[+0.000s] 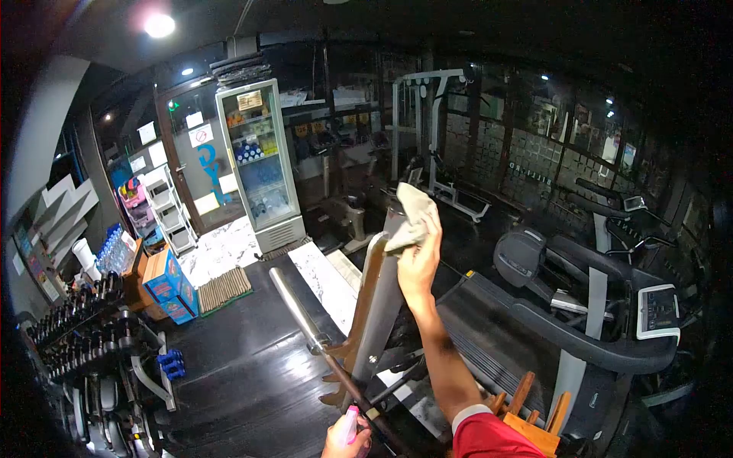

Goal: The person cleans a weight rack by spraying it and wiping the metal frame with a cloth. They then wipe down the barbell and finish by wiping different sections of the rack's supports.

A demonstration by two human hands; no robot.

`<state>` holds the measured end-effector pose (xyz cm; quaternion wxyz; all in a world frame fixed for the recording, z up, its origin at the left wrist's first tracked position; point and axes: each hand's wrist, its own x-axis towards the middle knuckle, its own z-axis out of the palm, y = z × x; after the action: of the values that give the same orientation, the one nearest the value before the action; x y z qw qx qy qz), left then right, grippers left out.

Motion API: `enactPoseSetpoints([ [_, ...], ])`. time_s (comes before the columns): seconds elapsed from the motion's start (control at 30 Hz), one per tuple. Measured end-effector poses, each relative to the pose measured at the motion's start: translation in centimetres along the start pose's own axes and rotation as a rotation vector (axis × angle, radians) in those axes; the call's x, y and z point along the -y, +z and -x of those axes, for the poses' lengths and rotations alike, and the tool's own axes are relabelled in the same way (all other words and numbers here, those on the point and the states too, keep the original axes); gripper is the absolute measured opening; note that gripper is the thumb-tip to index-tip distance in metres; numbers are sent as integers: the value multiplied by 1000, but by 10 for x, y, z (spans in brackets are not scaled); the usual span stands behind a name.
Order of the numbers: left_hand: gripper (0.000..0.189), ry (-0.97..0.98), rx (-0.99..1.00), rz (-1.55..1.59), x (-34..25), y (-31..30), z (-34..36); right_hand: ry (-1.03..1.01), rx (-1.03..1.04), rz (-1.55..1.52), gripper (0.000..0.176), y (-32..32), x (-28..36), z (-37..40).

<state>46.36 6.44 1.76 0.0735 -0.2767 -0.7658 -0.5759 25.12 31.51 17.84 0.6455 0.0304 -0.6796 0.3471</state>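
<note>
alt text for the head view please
A person's right hand holds a cloth at the top of a gym rack's upright; the left hand grips a pink bottle by a barbell. Dumbbells sit at left, a fridge behind, a treadmill at right.

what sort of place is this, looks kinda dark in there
Almost certainly a gym: rows of dumbbells fill the left side, a treadmill stands on the right, and a barbell lies at a rack upright in front.
</note>
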Motion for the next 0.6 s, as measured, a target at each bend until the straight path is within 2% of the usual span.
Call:
enactPoseSetpoints([
  [0.03, 37, 4, -4, -5, -1, 1, -1, 41, -88, -58, 56, 3, -6, 6],
  [0.1, 23, 0, -111, -14, -2, 3, -1, 466, -77, -294, 47, 0, -15, 15],
  [0.17, 18, 12, -109, -8, 7, 2, 4, 480, -116, -321, 39, -3, -23, 10],
  [0.2, 14, 21, -108, 1, 11, 1, 6, 417, -80, -289, 44, -2, -47, 11],
  [0.23, 14, 19, -104, 4, 13, 1, 6, 415, -83, -391, 41, 1, -55, 2],
  [0.3, 11, -48, -107, 55, 15, 2, 9, 600, 50, -563, 37, -8, -57, -16],
  [0.33, 12, -21, -100, 30, 10, 1, 6, 621, 136, -607, 35, -10, -59, -27],
  [0.47, 14, -4, -146, 31, 8, 3, 4, 529, 145, -738, 37, -2, -67, -30],
  [0.57, 17, -29, -143, 24, 13, -1, 6, 643, 103, -702, 40, -12, -52, 0],
  [0.6, 16, -177, -55, 221, 19, -5, 10, 673, 126, -732, 41, -14, -54, 17],
])
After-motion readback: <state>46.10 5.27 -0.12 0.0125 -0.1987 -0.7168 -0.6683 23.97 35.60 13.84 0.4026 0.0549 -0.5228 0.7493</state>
